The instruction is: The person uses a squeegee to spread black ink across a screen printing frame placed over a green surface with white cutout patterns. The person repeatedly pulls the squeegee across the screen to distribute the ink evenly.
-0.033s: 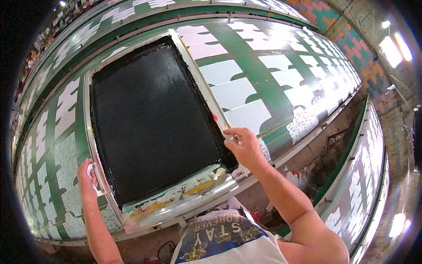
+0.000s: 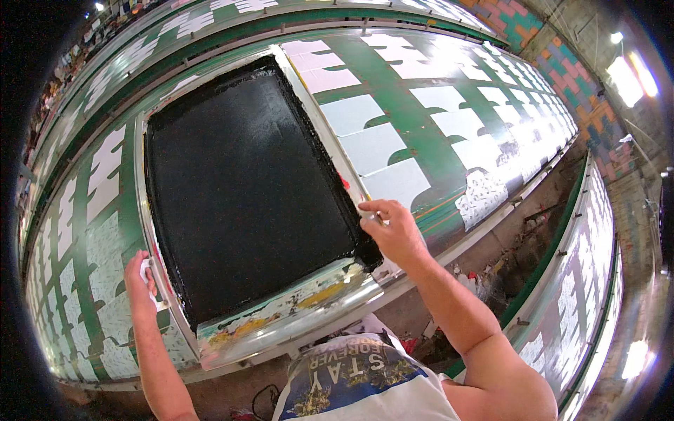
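A screen-printing frame point(image 2: 309, 98) with a metal rim and a black, wet-looking inked surface point(image 2: 242, 189) lies over the green printing table point(image 2: 365, 77). My left hand point(image 2: 142, 284) is closed on a white handle point(image 2: 161, 304) at the frame's left side. At its right side, my right hand point(image 2: 386, 230) grips another handle, mostly hidden by my fingers. White cut pieces point(image 2: 364, 146) lie in rows either side of the frame, some with patterns point(image 2: 479, 195). Streaks of yellow and black point(image 2: 319, 297) mark the frame's near end.
Parallel tables with more pieces run beyond point(image 2: 189, 19) and to the right point(image 2: 572, 295). A rail point(image 2: 510, 204) edges my table, with a littered gap point(image 2: 477, 277) beside it. Painted bricks point(image 2: 576, 105) and lights point(image 2: 625, 77) are at the right. My printed shirt shows below.
My right hand sits very slightly higher in the picture, and the pieces right of the frame appear shifted a little leftward. Both hands keep their grip.
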Tool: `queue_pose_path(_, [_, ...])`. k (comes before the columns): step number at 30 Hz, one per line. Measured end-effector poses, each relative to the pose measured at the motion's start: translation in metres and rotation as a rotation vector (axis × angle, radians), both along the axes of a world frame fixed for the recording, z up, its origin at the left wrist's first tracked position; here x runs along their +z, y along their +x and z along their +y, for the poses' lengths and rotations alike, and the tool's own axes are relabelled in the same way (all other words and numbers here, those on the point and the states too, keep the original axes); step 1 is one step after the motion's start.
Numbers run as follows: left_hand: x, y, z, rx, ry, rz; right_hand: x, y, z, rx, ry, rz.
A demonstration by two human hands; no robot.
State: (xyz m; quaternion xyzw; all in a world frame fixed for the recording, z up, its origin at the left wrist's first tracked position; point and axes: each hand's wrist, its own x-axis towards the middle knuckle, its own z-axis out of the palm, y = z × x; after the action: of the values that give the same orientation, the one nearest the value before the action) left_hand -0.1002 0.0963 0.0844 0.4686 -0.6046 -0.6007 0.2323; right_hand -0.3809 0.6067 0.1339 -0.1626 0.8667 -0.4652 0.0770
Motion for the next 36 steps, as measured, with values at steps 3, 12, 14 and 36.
queue_pose_path(3, [-0.003,-0.053,0.063,0.03,0.038,0.005,-0.013,-0.059,0.058,-0.011,-0.003,-0.051])
queue_pose_path(12, [-0.025,-0.192,0.229,-0.011,-0.028,0.079,-0.046,-0.198,0.199,-0.142,-0.148,-0.217])
queue_pose_path(14, [-0.022,-0.214,0.254,0.001,0.017,0.07,-0.048,-0.216,0.221,-0.15,-0.171,-0.235])
queue_pose_path(36, [-0.035,-0.253,0.312,-0.033,0.004,0.035,-0.051,-0.244,0.285,-0.138,-0.122,-0.345])
